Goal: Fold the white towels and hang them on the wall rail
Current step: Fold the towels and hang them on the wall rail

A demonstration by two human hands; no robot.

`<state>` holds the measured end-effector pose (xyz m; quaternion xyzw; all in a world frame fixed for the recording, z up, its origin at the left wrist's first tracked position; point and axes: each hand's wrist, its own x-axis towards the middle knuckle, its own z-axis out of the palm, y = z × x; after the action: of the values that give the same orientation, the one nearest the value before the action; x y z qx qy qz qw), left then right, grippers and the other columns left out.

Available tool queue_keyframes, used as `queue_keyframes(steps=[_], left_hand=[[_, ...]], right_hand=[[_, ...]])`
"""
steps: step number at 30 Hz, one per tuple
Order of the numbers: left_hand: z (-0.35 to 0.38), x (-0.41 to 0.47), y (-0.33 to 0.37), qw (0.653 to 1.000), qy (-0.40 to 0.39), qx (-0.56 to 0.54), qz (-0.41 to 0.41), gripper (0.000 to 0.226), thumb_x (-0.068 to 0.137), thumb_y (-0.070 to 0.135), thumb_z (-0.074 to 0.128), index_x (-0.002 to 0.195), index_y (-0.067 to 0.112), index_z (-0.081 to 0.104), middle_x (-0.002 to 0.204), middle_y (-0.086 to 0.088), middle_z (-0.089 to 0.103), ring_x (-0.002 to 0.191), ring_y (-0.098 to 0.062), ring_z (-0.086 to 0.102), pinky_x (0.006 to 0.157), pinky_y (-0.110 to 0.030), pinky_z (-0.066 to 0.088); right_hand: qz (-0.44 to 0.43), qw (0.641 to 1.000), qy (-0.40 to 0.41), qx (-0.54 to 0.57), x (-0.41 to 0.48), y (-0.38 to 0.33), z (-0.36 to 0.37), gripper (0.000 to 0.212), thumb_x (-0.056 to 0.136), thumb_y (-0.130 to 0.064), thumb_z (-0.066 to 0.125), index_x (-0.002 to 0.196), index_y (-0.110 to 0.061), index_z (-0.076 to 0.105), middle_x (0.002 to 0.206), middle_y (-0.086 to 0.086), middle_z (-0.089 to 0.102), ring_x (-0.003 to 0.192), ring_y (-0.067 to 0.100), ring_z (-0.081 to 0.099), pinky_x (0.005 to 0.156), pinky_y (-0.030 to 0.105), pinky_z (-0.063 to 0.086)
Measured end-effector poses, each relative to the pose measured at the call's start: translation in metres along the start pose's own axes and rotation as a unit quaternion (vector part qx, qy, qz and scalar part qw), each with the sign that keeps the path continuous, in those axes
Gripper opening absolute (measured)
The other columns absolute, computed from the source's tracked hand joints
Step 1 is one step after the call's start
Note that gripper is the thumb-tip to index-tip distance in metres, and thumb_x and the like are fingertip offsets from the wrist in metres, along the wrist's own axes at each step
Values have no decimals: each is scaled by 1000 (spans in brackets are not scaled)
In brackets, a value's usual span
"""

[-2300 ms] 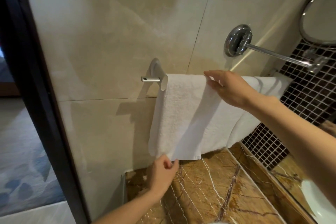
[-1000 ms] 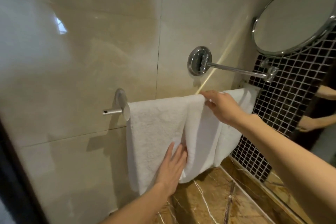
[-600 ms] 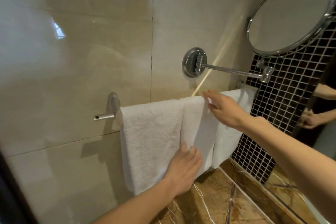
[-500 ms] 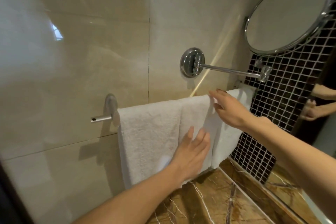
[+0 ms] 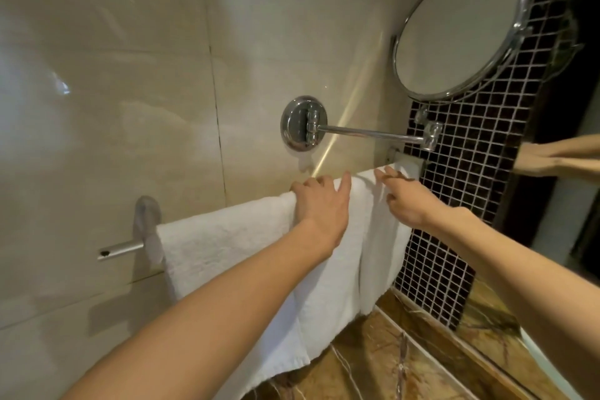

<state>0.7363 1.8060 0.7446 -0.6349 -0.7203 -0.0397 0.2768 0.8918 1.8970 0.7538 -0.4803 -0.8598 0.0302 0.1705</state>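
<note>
White towels (image 5: 227, 247) hang over the wall rail (image 5: 120, 249). Left hand (image 5: 319, 208) lies on their top fold at the rail, fingers loose and spread, gripping nothing. Right hand (image 5: 407, 203) touches the rightmost top edge, forefinger straight, other fingers curled; cannot tell if it pinches.

Two white towels hang folded over the chrome wall rail (image 5: 120, 249) in front of me, side by side and touching. The left towel (image 5: 220, 253) is wider and hangs lower; the right towel (image 5: 383, 256) is narrower, at the rail's far right end.
</note>
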Motion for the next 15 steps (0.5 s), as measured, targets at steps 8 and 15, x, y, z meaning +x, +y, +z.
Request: queue_keyframes(steps=[8,15], left_hand=[[-4,7,7,1000,-25,-1,5,84,84,19,58,150,19,6,134,-15,42,110,-34,49,85,-44,37],[-5,9,8,999,-35,-11,10,85,83,18,60,149,19,7,132,-14,42,110,-34,48,85,-46,38]], right_hand=[[10,1000,3,5,-1,9,-1,68,90,0,37,152,-20,16,161,6,7,147,27,12,116,34,18],[14,1000,-8,10,1,9,-5,71,89,2,36,153,-21,15,161,7,6,147,26,9,117,32,13]])
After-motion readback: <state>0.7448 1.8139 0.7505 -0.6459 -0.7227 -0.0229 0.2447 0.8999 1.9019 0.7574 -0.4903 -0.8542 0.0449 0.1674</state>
